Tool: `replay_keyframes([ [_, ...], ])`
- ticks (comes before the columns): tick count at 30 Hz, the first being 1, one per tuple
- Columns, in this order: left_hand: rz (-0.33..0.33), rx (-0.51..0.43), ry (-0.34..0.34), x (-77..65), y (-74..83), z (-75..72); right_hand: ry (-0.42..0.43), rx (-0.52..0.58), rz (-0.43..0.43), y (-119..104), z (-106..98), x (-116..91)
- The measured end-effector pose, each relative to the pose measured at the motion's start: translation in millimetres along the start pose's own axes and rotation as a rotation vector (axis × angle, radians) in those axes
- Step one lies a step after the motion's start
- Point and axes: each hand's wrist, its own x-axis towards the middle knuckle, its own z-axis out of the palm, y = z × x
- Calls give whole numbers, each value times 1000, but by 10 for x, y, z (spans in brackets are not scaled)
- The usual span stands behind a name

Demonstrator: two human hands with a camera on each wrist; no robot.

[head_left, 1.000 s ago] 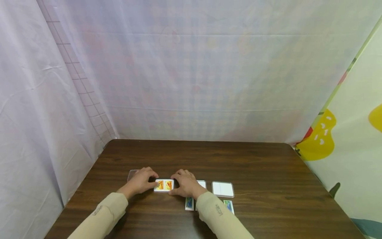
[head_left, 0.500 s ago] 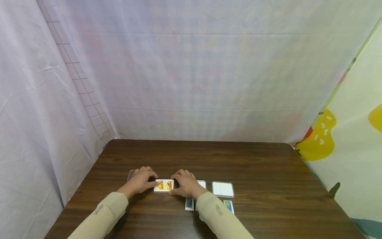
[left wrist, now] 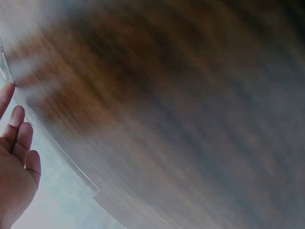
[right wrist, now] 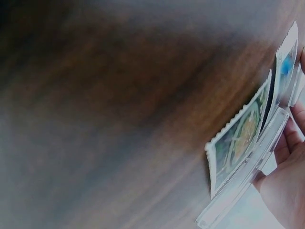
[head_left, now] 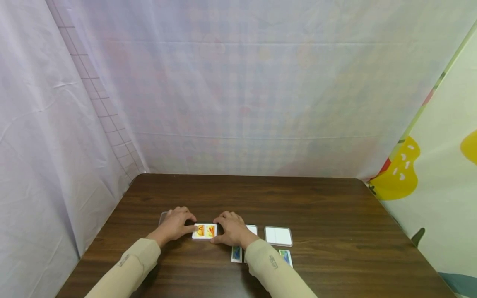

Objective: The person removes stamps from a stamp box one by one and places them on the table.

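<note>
A clear-edged plastic case (head_left: 205, 238) lies flat on the table, with two orange-and-yellow stamps (head_left: 210, 231) side by side on its white insert. My left hand (head_left: 175, 223) holds its left end between thumb and forefinger. At the right end, my right hand (head_left: 232, 229) grips the edges the same way. In the left wrist view, the left fingers (left wrist: 25, 138) are loosely bent above a transparent plastic edge (left wrist: 64, 155). The right wrist view has perforated stamps (right wrist: 240, 138) beside another clear case (right wrist: 243, 174), near the right hand.
Right of my hands lies a case with a white insert (head_left: 278, 236); another white one (head_left: 252, 228) is partly behind the right hand. Blue-green stamps (head_left: 236, 254) lie nearer me, partly covered by the right sleeve. A clear plastic piece (head_left: 162, 217) shows behind the left hand.
The left fingers have shifted very slightly away from me. The right hand, the case and the stamps stay where they were.
</note>
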Motion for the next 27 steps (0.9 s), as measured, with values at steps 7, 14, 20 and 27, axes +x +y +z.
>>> replay_keyframes([
  [7,14,-7,2,8,-7,9,-3,0,-2,6,7,1],
  [14,19,-11,-14,13,-7,9,3,2,-6,5,-1,3],
  [20,29,-19,-12,5,3,0,4,7,-12,15,6,5],
  [27,29,-26,-8,13,10,1,12,11,-14,25,22,18],
])
